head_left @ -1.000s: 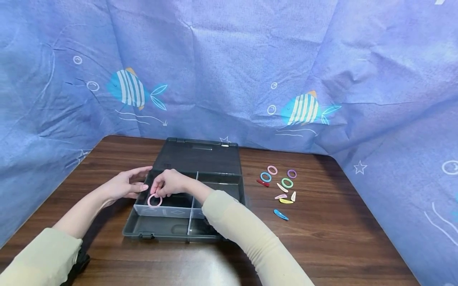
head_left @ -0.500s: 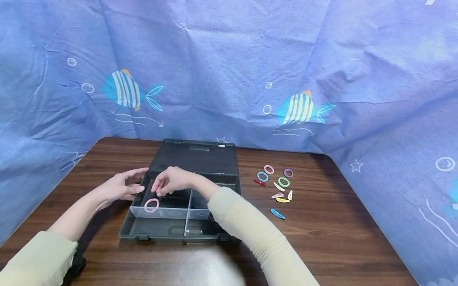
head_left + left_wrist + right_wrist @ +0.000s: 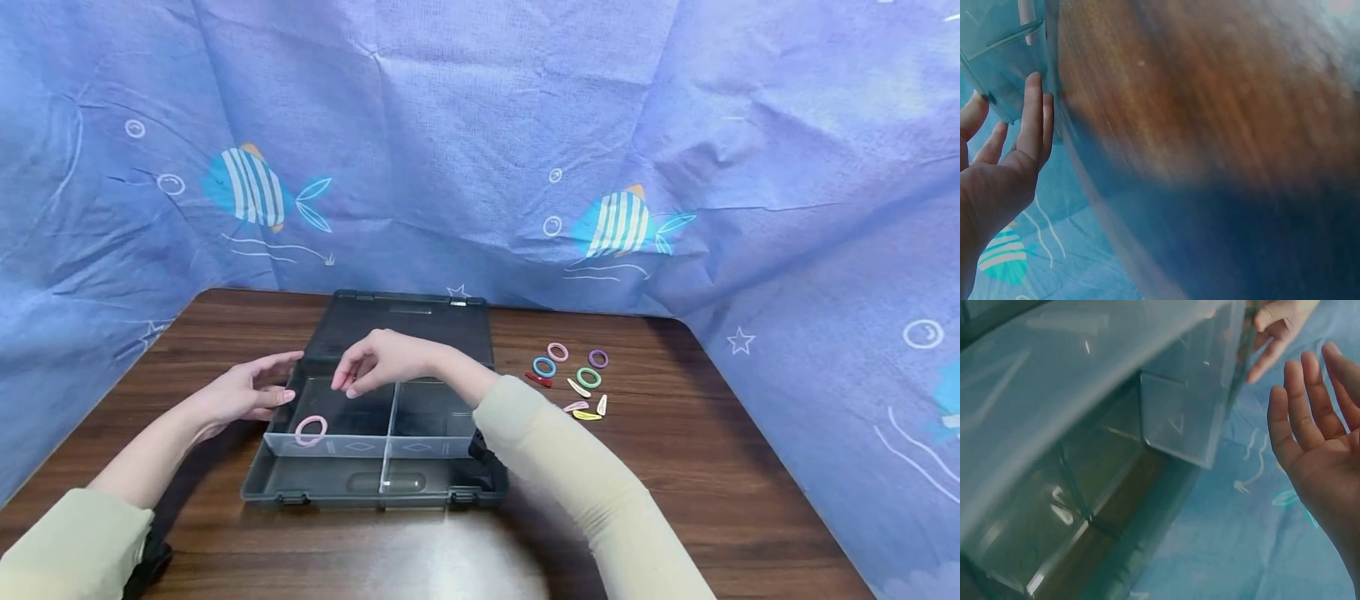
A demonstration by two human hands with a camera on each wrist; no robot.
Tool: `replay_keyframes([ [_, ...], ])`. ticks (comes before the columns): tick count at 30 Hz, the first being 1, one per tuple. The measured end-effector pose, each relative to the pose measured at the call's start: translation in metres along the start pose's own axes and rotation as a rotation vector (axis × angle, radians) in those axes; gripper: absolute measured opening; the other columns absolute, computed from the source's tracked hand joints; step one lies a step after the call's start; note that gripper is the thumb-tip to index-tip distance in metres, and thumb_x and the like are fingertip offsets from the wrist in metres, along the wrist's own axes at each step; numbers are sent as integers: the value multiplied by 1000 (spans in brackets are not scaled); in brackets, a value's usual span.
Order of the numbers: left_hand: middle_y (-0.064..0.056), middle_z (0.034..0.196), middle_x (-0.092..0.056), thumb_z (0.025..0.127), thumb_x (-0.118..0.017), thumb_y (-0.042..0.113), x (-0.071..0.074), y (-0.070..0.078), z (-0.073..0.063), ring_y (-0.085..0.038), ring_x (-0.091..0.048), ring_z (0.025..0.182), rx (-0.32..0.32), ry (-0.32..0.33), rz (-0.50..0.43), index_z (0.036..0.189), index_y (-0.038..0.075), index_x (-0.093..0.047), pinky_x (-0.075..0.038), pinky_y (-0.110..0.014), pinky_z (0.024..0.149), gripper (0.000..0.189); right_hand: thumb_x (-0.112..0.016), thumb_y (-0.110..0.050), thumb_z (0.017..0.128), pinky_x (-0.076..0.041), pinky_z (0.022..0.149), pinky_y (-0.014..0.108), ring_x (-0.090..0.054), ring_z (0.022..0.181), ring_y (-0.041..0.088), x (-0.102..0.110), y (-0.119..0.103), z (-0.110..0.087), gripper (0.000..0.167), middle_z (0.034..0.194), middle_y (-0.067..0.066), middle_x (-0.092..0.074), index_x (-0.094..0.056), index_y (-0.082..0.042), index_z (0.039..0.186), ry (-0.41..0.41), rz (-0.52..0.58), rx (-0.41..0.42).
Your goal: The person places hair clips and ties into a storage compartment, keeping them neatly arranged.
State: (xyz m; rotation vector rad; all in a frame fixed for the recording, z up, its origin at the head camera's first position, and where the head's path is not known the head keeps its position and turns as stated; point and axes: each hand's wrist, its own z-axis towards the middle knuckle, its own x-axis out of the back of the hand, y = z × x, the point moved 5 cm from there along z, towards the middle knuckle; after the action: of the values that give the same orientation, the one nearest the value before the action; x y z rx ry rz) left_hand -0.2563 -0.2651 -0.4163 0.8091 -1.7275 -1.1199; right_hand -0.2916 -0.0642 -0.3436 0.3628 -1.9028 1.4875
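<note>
In the head view, a grey see-through divided box [image 3: 330,500] lies on the table with its lid folded back. A pink hair tie [image 3: 298,428] leans at the front wall of its back-left compartment. My left hand [image 3: 243,392] rests at the box's left side, fingers and thumb spread along the edge; the left wrist view shows its fingertips [image 3: 1033,84] at the wall. Above the back compartments hovers my right hand [image 3: 390,360], its fingers loosely bent around nothing. In the right wrist view the palm of that hand [image 3: 1322,450] shows bare.
Right of the box lie a blue hair tie [image 3: 545,375], a green hair tie [image 3: 589,387] and others in pink and purple. Among them are several snap clips, including a red clip [image 3: 538,379] and a yellow clip [image 3: 587,416]. A fish-print cloth [image 3: 450,150] hangs behind the table.
My right hand has let go of the pink hair tie and moved up and to the right. The hair tie stays at the compartment's front wall. My left hand keeps its place at the box.
</note>
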Motion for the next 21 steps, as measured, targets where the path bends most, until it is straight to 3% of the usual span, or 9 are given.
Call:
replay_keyframes([
  [9,-35,147,-19,93,-60,16,0,1,-1,-40,-47,120,8,-3,-1,151,4,-13,-54,-44,84,75,-69,-11,86,-53,80,26,-64,88,7,23,-11,-37,18,96,-2,-70,-70,-6,103,-21,-45,79],
  [21,-35,147,-19,93,-61,19,1,-1,0,-42,-45,123,13,-4,35,151,6,-14,-53,-46,86,76,-69,-10,86,-53,80,26,-64,89,7,62,-11,-104,14,95,-3,-70,-70,-10,100,61,-125,51],
])
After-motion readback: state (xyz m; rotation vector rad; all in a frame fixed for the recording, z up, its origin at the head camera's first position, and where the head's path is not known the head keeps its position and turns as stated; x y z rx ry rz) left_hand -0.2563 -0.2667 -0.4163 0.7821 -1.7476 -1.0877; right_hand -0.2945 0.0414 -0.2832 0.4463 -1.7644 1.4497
